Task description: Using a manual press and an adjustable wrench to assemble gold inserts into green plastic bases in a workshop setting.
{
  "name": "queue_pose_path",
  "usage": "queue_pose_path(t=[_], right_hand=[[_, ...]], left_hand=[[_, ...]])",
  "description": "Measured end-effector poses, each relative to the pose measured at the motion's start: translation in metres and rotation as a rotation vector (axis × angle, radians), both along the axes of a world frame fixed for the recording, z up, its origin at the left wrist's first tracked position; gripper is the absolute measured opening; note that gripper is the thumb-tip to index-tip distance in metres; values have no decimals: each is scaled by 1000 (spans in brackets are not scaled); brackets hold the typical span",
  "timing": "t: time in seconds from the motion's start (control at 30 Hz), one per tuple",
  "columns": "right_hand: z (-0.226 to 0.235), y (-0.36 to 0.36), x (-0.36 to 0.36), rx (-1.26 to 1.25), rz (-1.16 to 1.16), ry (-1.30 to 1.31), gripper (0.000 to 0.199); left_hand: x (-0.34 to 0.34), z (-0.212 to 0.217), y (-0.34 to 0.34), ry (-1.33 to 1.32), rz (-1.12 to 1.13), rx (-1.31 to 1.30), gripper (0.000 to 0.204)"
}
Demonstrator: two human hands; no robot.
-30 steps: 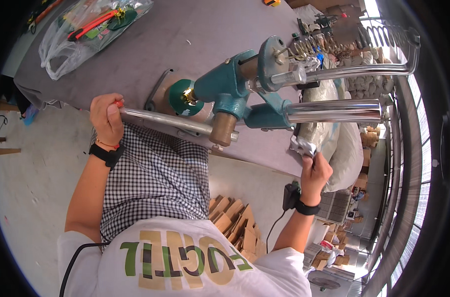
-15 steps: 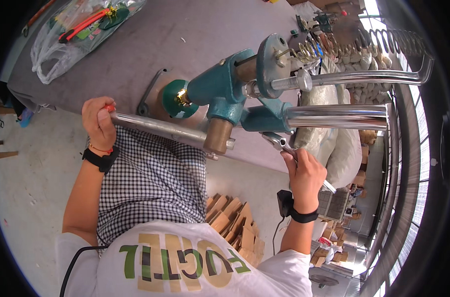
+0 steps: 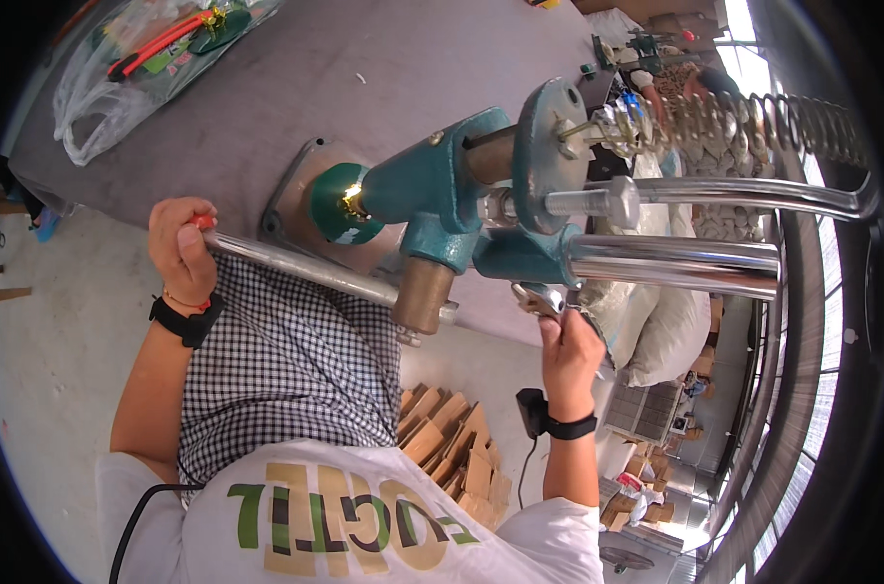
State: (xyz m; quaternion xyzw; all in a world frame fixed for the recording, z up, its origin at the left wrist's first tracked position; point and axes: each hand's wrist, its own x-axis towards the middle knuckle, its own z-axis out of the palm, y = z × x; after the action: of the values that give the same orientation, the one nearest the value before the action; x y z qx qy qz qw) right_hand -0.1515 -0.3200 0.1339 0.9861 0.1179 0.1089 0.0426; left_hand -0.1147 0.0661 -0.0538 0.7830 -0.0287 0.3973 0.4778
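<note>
A teal hand press [image 3: 417, 180] with a chrome column [image 3: 675, 265] stands at the table's near edge, beside a green round piece [image 3: 333, 209]. My left hand [image 3: 181, 251] is closed around the red-tipped end of its steel lever [image 3: 296, 263]. My right hand [image 3: 570, 358] grips a shiny wrench [image 3: 539, 300], whose head sits against the underside of the press near the column. My fingers hide most of the wrench handle. Whether its jaws are on a bolt, I cannot tell. Above it, a large bolt [image 3: 597, 202] sticks out beside the round flange [image 3: 551, 156].
A coil spring [image 3: 734, 127] and a bent chrome rod [image 3: 753, 195] extend rightward from the press. On the grey table [image 3: 383, 58] lies a plastic bag [image 3: 101, 107] with a red cutter [image 3: 160, 49]. White sacks [image 3: 670, 336], cardboard [image 3: 456, 448] and another person [image 3: 700, 88] are around.
My right hand and the wrench have shifted slightly left and down, and the wrench's angle has changed. My left hand stays on the lever. The whole view has shifted a little.
</note>
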Motion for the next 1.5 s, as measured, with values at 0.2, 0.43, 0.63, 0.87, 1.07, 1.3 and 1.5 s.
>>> queue_pose_path(t=[0.2,0.43,0.63,0.87,1.07,1.3,1.5], right_hand=[[47,25,5,-297,61,-38,32],[57,31,16,-439,121,-9,40],[45,21,18,-370,137,-25,41],[56,22,23,-419,107,21,40],[43,19,17,-291,94,12,39],[-2,-6,16,-1,55,8,32],[-31,-14,8,178,40,-78,36]], left_hand=[[-2,-10,4,-18,-15,-19,31],[-1,-6,2,-13,-32,11,34],[-1,-6,7,-19,-37,74,33],[-1,-11,5,-10,-49,42,33],[-4,-8,6,-25,-40,37,32],[2,2,1,-66,34,25,31],[0,11,-1,-77,55,71,32]])
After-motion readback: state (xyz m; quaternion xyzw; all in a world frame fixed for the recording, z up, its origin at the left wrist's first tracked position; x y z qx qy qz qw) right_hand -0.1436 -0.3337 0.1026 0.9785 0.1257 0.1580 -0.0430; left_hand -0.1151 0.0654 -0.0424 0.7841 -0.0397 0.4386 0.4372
